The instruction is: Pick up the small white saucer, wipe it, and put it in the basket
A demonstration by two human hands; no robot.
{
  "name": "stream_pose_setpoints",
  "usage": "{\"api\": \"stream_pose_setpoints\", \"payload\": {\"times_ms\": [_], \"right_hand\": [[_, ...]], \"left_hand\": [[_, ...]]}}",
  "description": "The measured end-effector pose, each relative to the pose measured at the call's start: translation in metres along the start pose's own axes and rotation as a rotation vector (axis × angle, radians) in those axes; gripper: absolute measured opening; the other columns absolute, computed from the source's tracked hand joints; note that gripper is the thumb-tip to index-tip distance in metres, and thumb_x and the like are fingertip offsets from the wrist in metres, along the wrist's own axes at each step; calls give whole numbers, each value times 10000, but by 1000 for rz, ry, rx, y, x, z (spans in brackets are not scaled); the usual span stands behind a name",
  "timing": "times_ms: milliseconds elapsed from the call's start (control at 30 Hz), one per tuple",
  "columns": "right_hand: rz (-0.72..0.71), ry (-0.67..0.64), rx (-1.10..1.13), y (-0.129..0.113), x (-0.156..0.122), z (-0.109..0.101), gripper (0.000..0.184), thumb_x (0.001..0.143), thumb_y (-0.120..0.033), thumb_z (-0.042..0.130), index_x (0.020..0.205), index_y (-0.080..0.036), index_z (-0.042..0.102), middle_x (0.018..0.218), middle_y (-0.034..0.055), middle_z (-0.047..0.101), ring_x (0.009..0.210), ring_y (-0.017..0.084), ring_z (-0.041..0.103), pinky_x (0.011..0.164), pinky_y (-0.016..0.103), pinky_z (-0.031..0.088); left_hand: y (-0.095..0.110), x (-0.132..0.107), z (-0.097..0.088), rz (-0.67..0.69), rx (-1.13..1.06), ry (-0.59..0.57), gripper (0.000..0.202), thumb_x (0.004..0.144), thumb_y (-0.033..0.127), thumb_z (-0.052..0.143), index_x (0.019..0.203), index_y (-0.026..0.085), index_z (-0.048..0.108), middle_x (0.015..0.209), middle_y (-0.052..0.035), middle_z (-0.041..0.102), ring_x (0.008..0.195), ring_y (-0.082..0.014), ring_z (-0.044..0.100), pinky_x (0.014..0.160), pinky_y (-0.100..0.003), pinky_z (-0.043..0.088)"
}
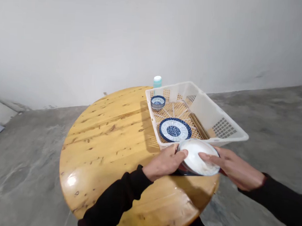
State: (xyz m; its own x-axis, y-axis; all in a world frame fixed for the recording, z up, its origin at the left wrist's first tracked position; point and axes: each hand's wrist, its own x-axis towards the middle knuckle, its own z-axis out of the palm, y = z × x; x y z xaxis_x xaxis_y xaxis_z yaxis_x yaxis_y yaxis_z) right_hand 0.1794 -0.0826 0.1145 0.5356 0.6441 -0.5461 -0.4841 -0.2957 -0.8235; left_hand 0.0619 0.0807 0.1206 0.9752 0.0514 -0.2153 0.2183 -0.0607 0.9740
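A white bowl (196, 161) with a glossy inside and a dark rim is held between both hands at the near edge of the basket. My left hand (165, 162) grips its left side, thumb over the rim. On the right side my right hand (234, 166) is closed on it, thumb lying across the inside. Something dark shows beneath the bowl; I cannot make out what it is. Just beyond, blue-and-white plates (175, 130) lie stacked in the white plastic basket (224, 120). Small patterned bowls (158, 103) are nested at its far left, and wooden chopsticks (199, 126) lie along its right.
The basket stands on a round wooden table (101, 147), its right end reaching past the edge. Behind its far left corner is a light-blue container with a white top (157, 81). A white wall (119, 40) rises behind, above a grey concrete floor (24, 167).
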Motion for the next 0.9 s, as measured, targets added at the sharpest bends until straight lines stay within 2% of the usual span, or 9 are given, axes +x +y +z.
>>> {"api": "stream_pose_setpoints", "payload": {"times_ms": [67, 167, 233, 300, 400, 467, 567, 733, 900], "right_hand": [[13, 21, -11, -31, 24, -11, 870, 350, -323, 883, 1119, -101, 543, 880, 82, 651, 743, 180, 565, 612, 235, 482], [5, 34, -21, -71, 70, -29, 876, 336, -237, 882, 1138, -109, 556, 971, 94, 665, 761, 190, 590, 616, 237, 523], [5, 36, -44, -94, 105, -42, 717, 478, -135, 824, 1147, -96, 570, 1035, 106, 665, 748, 168, 587, 588, 220, 528], [26, 33, -89, -112, 142, -55, 527, 643, -6, 666, 1158, -70, 577, 1029, 115, 667, 717, 146, 579, 559, 212, 525], [52, 45, -186, -131, 200, -78, 442, 717, 81, 502, 1138, -27, 581, 950, 128, 664, 685, 152, 580, 526, 234, 518], [50, 73, -227, -137, 240, -93, 366, 731, 63, 518, 1081, -17, 587, 907, 129, 655, 684, 161, 583, 522, 251, 521], [37, 123, -294, -140, 300, -114, 261, 742, 4, 544, 995, -60, 568, 913, 126, 637, 696, 170, 576, 517, 277, 519], [17, 222, -481, -141, 388, -136, 126, 762, -110, 501, 877, -139, 457, 1053, 171, 598, 732, 186, 581, 557, 329, 534], [-341, 166, -1025, -132, 454, -164, 103, 643, -92, 541, 661, -148, 457, 756, 129, 578, 736, 233, 610, 673, 343, 504]], "left_hand": [[13, 32, -9, -20, -48, 68, 325, 978, 413, 465, 1020, 92, 488, 958, -109, 562, 789, -150, 563, 684, -257, 500], [27, 89, -21, -98, -135, 183, 226, 974, 307, 460, 965, 83, 492, 892, -92, 555, 729, -125, 548, 637, -229, 479], [30, 132, -29, -131, -175, 252, 179, 966, 240, 429, 955, 83, 515, 861, -86, 567, 705, -124, 548, 620, -224, 470], [28, 177, -38, -168, -196, 312, 167, 951, 196, 404, 963, 89, 532, 865, -88, 586, 714, -138, 561, 616, -235, 477], [13, 245, -51, -261, -214, 391, 156, 915, 176, 425, 992, 90, 530, 953, -114, 614, 766, -163, 581, 620, -264, 496], [0, 288, -59, -305, -233, 444, 161, 888, 168, 451, 1009, 86, 519, 1030, -136, 605, 796, -170, 580, 623, -276, 502], [-19, 343, -67, -331, -274, 531, 126, 879, 135, 445, 987, 91, 494, 986, -114, 578, 782, -160, 551, 630, -275, 491], [-48, 409, -78, -344, -454, 644, 118, 857, 89, 463, 971, 115, 446, 889, -50, 496, 778, -142, 517, 772, -328, 504], [-76, 454, -88, -359, -507, 716, 182, 817, 78, 457, 993, 126, 460, 934, -62, 522, 813, -154, 508, 780, -331, 473]]}}
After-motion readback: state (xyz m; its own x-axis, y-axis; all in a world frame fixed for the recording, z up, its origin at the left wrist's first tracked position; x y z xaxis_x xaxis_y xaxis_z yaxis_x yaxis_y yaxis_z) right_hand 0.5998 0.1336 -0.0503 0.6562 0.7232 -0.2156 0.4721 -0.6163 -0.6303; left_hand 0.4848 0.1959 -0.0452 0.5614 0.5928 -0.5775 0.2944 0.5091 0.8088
